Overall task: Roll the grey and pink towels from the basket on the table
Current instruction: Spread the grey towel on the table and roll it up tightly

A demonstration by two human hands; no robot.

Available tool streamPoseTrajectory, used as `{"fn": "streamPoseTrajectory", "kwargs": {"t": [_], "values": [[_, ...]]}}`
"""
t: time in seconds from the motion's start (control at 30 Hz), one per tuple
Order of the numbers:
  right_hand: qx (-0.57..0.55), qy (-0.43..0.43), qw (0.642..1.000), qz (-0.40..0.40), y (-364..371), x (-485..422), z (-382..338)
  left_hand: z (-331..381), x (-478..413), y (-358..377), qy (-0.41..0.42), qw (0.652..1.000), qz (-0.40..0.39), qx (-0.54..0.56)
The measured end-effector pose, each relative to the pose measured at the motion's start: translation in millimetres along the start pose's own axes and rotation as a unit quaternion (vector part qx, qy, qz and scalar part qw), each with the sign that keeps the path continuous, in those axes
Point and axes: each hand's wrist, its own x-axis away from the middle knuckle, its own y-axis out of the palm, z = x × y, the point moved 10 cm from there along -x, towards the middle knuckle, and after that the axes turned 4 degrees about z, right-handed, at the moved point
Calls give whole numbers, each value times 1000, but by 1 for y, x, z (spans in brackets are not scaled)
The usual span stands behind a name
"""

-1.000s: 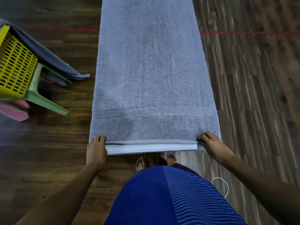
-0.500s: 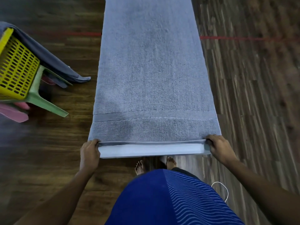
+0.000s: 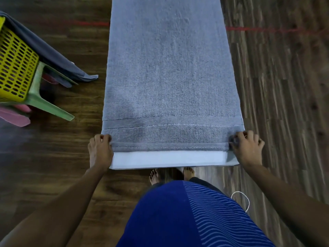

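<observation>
Grey towel (image 3: pixel 169 77) lies flat and lengthwise on the narrow white tabletop (image 3: pixel 169 159), its near hem at the front edge. The left hand (image 3: pixel 99 150) and right hand (image 3: pixel 247 148) each keep a grip pinching one near corner, fingers curled over the hem. To start well, both corners should probably turn over together, tight and level, so the roll runs straight.

The long grey terry towel (image 3: pixel 167 68) lies flat over the narrow white counter (image 3: pixel 167 159), open above toward the far end. Left, the yellow perforated plastic basket (image 3: pixel 16 65), the green plastic leg (image 3: pixel 49 107) under it and a draped dark grey cloth (image 3: pixel 58 59) jut toward the counter, a gap between. Brown wooden floor (image 3: pixel 284 104) runs open along the right.
</observation>
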Motion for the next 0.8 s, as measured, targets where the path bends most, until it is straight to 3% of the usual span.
{"fn": "streamPoseTrajectory", "kwargs": {"t": [0.1, 0.2, 0.47, 0.63, 0.8], "values": [[-87, -69, 993, 30, -9, 14, -33, 8, 17, 1, -30, 999, 24, 35], [-132, -138, 981, -29, 11, 36, -62, 1, 34, 1, -108, 985, 59, 121], [-70, -130, 989, -20, 19, 40, -60, -24, 27, -6, -155, 978, 80, 114], [-66, -136, 988, -29, 17, 37, -59, -26, 12, -13, -125, 988, 71, 54], [-66, -116, 990, -54, 24, 33, -52, -28, 14, -21, -198, 958, 103, 182]]}}
